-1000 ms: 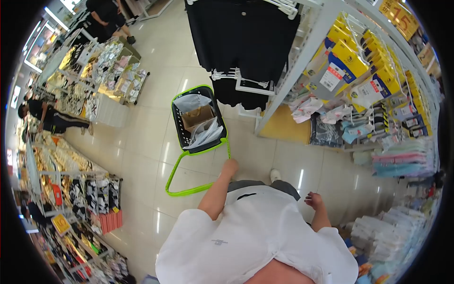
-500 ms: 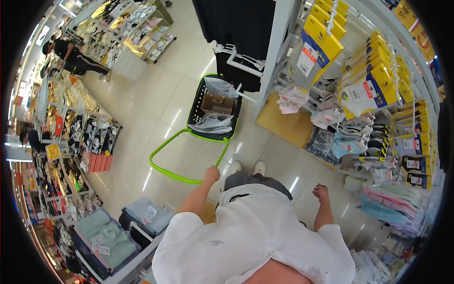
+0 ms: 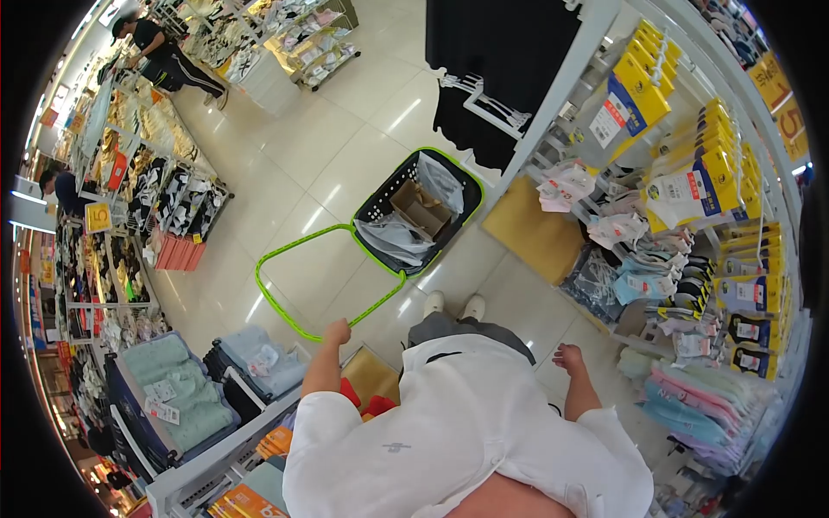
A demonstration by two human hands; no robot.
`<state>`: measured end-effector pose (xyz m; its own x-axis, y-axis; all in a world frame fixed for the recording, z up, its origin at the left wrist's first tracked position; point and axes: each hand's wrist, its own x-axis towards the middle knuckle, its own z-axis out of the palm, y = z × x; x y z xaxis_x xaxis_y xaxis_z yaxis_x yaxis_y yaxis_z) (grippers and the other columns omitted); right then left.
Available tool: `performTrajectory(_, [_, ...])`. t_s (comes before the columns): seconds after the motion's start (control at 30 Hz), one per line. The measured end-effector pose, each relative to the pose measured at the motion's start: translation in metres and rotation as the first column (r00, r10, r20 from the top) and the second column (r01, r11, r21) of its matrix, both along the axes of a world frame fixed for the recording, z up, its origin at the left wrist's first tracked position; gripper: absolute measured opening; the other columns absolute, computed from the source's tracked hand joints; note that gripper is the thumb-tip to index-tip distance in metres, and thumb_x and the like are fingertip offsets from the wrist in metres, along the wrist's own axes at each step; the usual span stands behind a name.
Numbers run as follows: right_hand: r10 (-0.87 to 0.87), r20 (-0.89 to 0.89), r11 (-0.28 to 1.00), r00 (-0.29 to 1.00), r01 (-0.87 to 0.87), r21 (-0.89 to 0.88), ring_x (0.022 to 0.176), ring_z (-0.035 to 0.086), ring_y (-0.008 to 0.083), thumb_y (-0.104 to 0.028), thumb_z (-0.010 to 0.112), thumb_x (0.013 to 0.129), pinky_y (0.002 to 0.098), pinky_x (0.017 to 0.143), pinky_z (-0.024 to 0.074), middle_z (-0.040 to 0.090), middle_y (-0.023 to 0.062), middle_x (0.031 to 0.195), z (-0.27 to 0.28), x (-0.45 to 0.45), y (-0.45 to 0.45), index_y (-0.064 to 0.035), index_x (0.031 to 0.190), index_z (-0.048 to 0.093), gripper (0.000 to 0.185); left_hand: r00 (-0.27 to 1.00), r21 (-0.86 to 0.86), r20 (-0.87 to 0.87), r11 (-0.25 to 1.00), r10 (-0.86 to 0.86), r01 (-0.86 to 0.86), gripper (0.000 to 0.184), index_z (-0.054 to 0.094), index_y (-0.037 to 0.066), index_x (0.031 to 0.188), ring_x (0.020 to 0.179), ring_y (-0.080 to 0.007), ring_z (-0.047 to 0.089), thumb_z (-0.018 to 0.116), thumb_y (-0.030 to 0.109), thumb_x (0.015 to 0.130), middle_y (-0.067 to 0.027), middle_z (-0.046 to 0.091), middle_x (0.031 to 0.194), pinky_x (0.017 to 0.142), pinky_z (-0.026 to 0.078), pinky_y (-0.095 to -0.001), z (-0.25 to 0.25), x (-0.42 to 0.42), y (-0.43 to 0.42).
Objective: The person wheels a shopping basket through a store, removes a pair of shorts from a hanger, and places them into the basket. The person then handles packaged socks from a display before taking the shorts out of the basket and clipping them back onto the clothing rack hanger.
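Observation:
My left hand (image 3: 337, 331) is closed around the lime-green handle (image 3: 301, 237) of a rolling shopping basket. On the tiled floor ahead of me stands the basket (image 3: 473, 192), black with a green rim, turned at a slant. A brown cardboard box (image 3: 418, 210) lies in it between clear plastic bags, one of them a grey-white bag (image 3: 393, 243) at the handle end. At my right side hangs my right hand (image 3: 568, 357), holding nothing, its fingers loosely bent and apart.
A rack of yellow-carded packs (image 3: 699, 186) and socks (image 3: 643, 276) lines the right. Black garments (image 3: 501, 56) hang ahead. Folded towels (image 3: 175, 380) sit on a shelf at near left. Beyond, a person in black (image 3: 164, 56) stands by display racks.
The basket has turned and shifted rightward in view, with its handle angled further left. My left hand has moved left with the handle. My right hand has shifted slightly left and down.

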<state>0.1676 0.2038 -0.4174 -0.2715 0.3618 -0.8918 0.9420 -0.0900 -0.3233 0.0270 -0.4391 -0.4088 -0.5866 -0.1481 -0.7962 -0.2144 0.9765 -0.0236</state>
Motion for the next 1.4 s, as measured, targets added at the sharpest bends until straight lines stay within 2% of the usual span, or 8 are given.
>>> performTrajectory(0.33, [0.08,-0.004,0.993,0.997,-0.079,0.082,0.065,0.061,0.0236,-0.023,0.051,0.082,0.0295,0.055,0.0495,0.059,0.0148,0.085,0.021,-0.014,-0.032,0.0023,0.099,0.051,0.031,0.996,-0.04,-0.057,0.997,-0.07,0.067,0.03,0.052,0.005,0.102,0.094,-0.0339,0.056,0.052,0.028,0.082,-0.0188,0.059,0.098,0.078,0.044,-0.0432,-0.019,0.036,-0.041])
performTrajectory(0.5, [0.116,-0.01,0.983,0.993,-0.114,0.145,0.064,0.061,0.0218,-0.021,0.05,0.081,0.0286,0.055,0.0493,0.059,0.0147,0.084,0.04,-0.014,-0.049,0.0034,0.1,0.051,0.031,0.994,-0.043,-0.043,0.994,0.096,-0.098,0.022,0.057,0.008,0.097,0.094,-0.0294,0.058,0.046,0.02,0.081,-0.0148,0.061,0.097,0.077,0.045,-0.0411,-0.047,0.066,-0.055])
performTrajectory(0.83, [0.107,0.067,0.971,0.992,-0.119,0.209,0.057,0.06,0.0201,-0.022,0.049,0.083,0.0268,0.046,0.0469,0.059,0.0149,0.082,0.064,0.008,-0.061,0.0054,0.101,0.05,0.033,1.0,-0.205,0.02,0.979,0.014,-0.01,0.024,0.059,0.011,0.1,0.1,-0.0263,0.055,0.047,0.02,0.081,-0.011,0.062,0.1,0.085,0.039,-0.0387,-0.088,0.073,-0.06])
performTrajectory(0.9, [0.09,0.069,0.968,0.993,-0.104,0.227,0.057,0.06,0.02,-0.022,0.049,0.083,0.0269,0.046,0.047,0.059,0.015,0.082,0.068,0.011,-0.062,0.0055,0.102,0.049,0.034,0.98,-0.354,-0.044,0.92,-0.195,0.167,0.027,0.058,0.006,0.1,0.098,-0.0263,0.056,0.048,0.021,0.079,-0.0129,0.06,0.1,0.077,0.042,-0.0395,-0.104,0.078,-0.069])
performTrajectory(1.03, [0.042,0.078,0.966,0.996,-0.06,0.253,0.061,0.061,0.0213,-0.021,0.049,0.083,0.028,0.051,0.0488,0.059,0.0149,0.086,0.071,0.019,-0.065,0.0036,0.105,0.049,0.033,0.97,-0.437,-0.143,0.892,-0.194,0.114,0.028,0.059,0.005,0.097,0.093,-0.0279,0.058,0.05,0.022,0.077,-0.0143,0.061,0.096,0.076,0.041,-0.041,-0.078,0.048,-0.038])
performTrajectory(1.2, [0.01,0.068,0.964,0.998,-0.028,0.265,0.06,0.061,0.0211,-0.02,0.049,0.081,0.0292,0.052,0.0496,0.06,0.0158,0.083,0.068,0.045,-0.079,0.0054,0.103,0.051,0.033,0.965,0.119,-0.225,0.987,0.131,-0.106,0.029,0.062,-0.001,0.084,0.085,-0.0356,0.059,0.052,0.023,0.073,-0.0206,0.062,0.086,0.076,0.046,-0.0417,-0.106,-0.007,0.016])
performTrajectory(1.33, [-0.073,-0.017,0.953,0.997,0.075,0.293,0.061,0.062,0.0215,-0.02,0.049,0.08,0.0298,0.051,0.05,0.06,0.0159,0.081,0.064,0.067,-0.101,0.0063,0.1,0.052,0.033,0.941,0.362,-0.272,0.927,0.201,-0.094,0.03,0.06,-0.004,0.083,0.082,-0.0343,0.06,0.054,0.024,0.072,-0.0207,0.062,0.082,0.075,0.047,-0.0397,-0.121,-0.031,0.058])
performTrajectory(1.4, [-0.092,-0.053,0.953,0.994,0.103,0.285,0.06,0.063,0.0227,-0.019,0.05,0.079,0.0304,0.05,0.0501,0.061,0.0154,0.08,0.05,0.084,-0.109,0.0069,0.098,0.053,0.032,0.943,0.541,-0.089,0.811,0.321,-0.225,0.026,0.058,-0.004,0.084,0.07,-0.0288,0.061,0.056,0.019,0.072,-0.0179,0.062,0.074,0.063,0.048,-0.0362,-0.134,-0.036,0.066])
